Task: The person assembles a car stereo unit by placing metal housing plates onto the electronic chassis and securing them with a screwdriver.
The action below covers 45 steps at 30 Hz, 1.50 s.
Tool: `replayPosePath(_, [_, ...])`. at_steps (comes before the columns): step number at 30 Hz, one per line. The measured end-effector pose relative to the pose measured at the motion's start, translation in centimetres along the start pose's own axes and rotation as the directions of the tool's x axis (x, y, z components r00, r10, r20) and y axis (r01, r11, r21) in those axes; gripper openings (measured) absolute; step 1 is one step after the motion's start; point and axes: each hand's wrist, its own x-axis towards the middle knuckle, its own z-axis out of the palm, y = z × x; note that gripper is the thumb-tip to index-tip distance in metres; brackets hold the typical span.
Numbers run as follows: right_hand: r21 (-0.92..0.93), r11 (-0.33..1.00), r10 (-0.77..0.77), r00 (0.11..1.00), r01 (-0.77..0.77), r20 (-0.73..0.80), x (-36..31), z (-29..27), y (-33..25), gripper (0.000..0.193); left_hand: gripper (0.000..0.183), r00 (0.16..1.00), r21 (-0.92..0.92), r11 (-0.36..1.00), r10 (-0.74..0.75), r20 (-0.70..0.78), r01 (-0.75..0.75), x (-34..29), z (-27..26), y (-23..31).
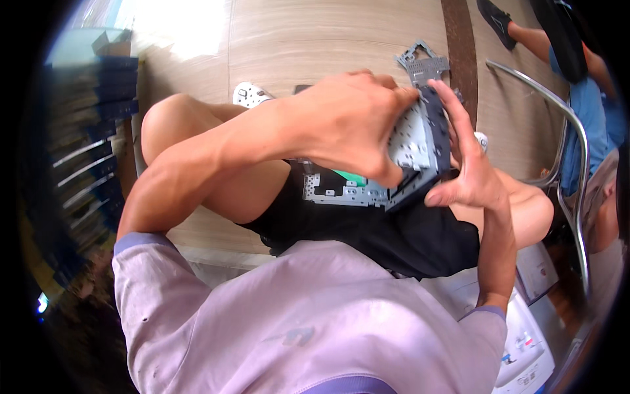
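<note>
Your lavender shirt [315, 302] lies nearest. At two o'clock, your left hand [354, 125] grips the metal chassis [412, 146]; your right hand [474, 174] spreads wide at its black panel [438, 125]. Loosened fingers could drop it; bare edges might cut.

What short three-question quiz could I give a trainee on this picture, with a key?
1. Multiple choice: what shows between the left hand and the right hand?
A) a shoe
B) a metal casing
C) a cardboard box

2. True or false: a curved, shiny metal tube stands toward the picture's right edge.

3. Fill in the colour: the shorts of the person at work are ____.

Key: 1. B; 2. True; 3. black.
</note>
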Motion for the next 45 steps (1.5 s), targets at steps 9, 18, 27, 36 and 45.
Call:
replayPosePath(9, [-0.070, 0.768, 0.596, 0.750, -0.637, -0.288, -0.2, -10.4, 14.1, 0.055, 0.085, 0.915, 0.010, 0.926, -0.372, -0.158, 0.378, 1.9, -2.8, -2.7])
replayPosePath(18, [-0.785, 0.275, 0.821, 0.560, -0.555, -0.108, -3.1, -2.8, 32.9, 0.037, 0.067, 0.784, -0.264, 0.809, -0.581, -0.217, 0.525, 3.4, -3.4, -2.4])
replayPosePath(27, [-0.791, 0.375, 0.704, 0.704, -0.483, -0.096, -4.6, 2.0, 40.0, 0.032, 0.090, 0.758, -0.079, 0.832, -0.535, -0.372, 0.549, 1.4, -0.1, -6.8])
replayPosePath(36, [-0.745, 0.251, 0.823, 0.541, -0.618, -0.171, -1.1, 2.8, 35.2, 0.028, 0.102, 0.768, -0.010, 0.841, -0.500, -0.399, 0.542, 1.0, -1.0, -4.5])
replayPosePath(45, [-0.922, 0.216, 0.962, -0.092, -0.322, 0.257, 1.6, -5.6, 22.8, 0.027, 0.096, 0.776, 0.106, 0.898, -0.305, -0.552, 0.428, 2.0, -1.7, -3.8])
